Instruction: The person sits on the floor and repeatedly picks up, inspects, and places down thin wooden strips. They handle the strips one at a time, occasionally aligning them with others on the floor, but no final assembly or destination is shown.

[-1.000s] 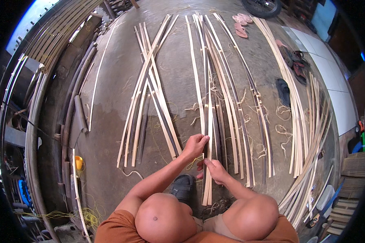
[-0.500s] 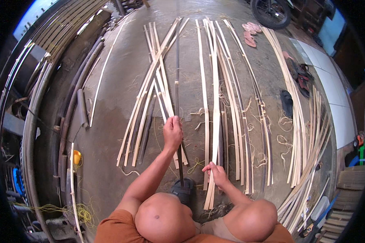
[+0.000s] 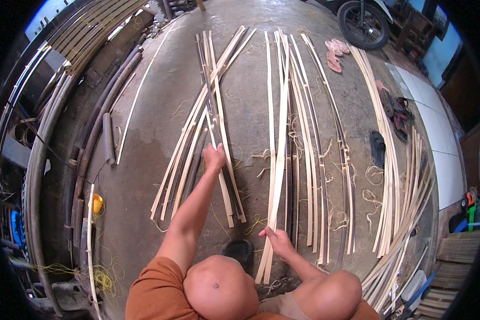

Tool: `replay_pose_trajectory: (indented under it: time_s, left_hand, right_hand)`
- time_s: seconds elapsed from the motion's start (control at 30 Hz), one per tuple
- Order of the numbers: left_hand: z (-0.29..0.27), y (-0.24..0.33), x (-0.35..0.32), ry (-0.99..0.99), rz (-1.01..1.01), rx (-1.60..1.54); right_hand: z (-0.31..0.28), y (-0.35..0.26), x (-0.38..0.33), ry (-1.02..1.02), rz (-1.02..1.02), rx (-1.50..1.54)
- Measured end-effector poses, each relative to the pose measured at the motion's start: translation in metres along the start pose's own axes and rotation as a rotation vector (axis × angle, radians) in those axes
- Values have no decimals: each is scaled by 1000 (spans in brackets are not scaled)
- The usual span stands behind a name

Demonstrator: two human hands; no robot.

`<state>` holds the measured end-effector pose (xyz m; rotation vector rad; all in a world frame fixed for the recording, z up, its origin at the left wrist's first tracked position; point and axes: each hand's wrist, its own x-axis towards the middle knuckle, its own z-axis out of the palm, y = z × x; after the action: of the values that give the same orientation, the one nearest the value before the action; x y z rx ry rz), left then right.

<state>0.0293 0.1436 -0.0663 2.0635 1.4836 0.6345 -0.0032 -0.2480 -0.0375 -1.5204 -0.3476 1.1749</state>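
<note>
My left hand [image 3: 214,158] is reached forward over a crossed pile of long bamboo strips [image 3: 185,140]. Its fingers are closed on a dark-skinned bamboo strip [image 3: 208,96] that lies along the pile. Closer to my body, my right hand [image 3: 280,244] pinches pale bamboo strips [image 3: 277,197] near their lower end. They run away from me, beside a row of other pale and dark strips [image 3: 310,186]. The fingertips of both hands are partly hidden. My bent knees [image 3: 221,288] are below, and a dark sandal [image 3: 239,250] shows between them.
More bamboo strips [image 3: 381,160] lie on the right, beside sandals [image 3: 377,148] and white tiles [image 3: 437,138]. A motorbike wheel [image 3: 364,25] stands at the far right. Poles [image 3: 98,122] line the left, near a yellow cup [image 3: 97,204] and tangled yellow string [image 3: 109,280].
My left hand has moved left and forward, bringing the dark strip onto the crossed pile. My right hand has shifted slightly left and nearer, and the lower ends of its pale strips moved with it.
</note>
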Motion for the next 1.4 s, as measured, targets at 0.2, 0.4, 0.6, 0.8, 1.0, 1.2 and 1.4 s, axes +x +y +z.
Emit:
replay_pose_trajectory:
  time_s: [0.2,0.4,0.6,0.8,1.0,1.2,1.4]
  left_hand:
    - [-5,54,-142,-865,9,-470]
    - [-43,46,-160,-790,-136,-577]
    - [-94,9,-56,7,329,-406]
    - [-140,-52,37,65,442,181]
    - [-163,-135,71,-149,381,480]
    - [-151,-157,83,-269,226,600]
    - [-111,-130,71,-133,351,575]
  right_hand:
    - [19,-19,8,-28,43,-103]
    - [36,-5,21,-31,-33,-282]
    - [30,-17,5,73,-483,-363]
    - [22,-15,14,-39,-631,-452]
    - [28,-46,54,-154,-396,-376]
    - [26,-35,104,-290,-169,-506]
    - [48,-39,118,-280,-115,-464]
